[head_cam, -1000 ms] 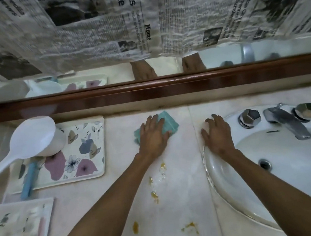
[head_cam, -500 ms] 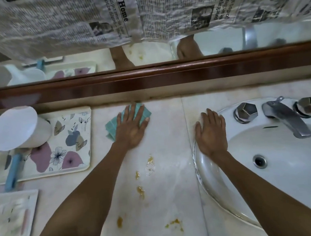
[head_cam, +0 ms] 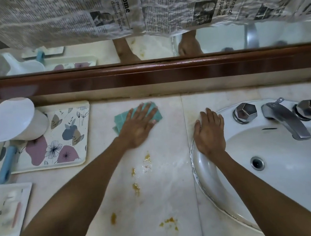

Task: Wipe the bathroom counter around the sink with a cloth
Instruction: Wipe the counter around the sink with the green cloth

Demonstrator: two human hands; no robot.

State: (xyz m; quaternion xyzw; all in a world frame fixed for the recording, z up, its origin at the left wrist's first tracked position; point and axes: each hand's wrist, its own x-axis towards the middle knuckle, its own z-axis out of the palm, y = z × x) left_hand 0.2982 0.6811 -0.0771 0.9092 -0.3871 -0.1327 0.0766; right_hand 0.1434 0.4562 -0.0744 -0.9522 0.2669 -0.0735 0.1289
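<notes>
My left hand (head_cam: 139,126) lies flat with fingers spread on a teal cloth (head_cam: 121,119), pressing it onto the pale marble counter (head_cam: 159,194) near the back wall. The cloth shows around my fingers and thumb. My right hand (head_cam: 209,131) rests palm down on the left rim of the white sink (head_cam: 204,170), holding nothing. Several yellow-brown spots (head_cam: 136,187) and a wet patch mark the counter between my arms, nearer to me than the cloth.
A floral tray (head_cam: 71,146) at left carries a white scoop (head_cam: 11,121) and a blue-handled tool (head_cam: 7,166). Another tray (head_cam: 5,210) sits at front left. A chrome faucet (head_cam: 285,119) with two knobs stands behind the basin. A wooden mirror frame (head_cam: 150,72) backs the counter.
My left hand slid the cloth leftwards along the back of the counter, then back a little to the right. My right hand stayed on the sink rim.
</notes>
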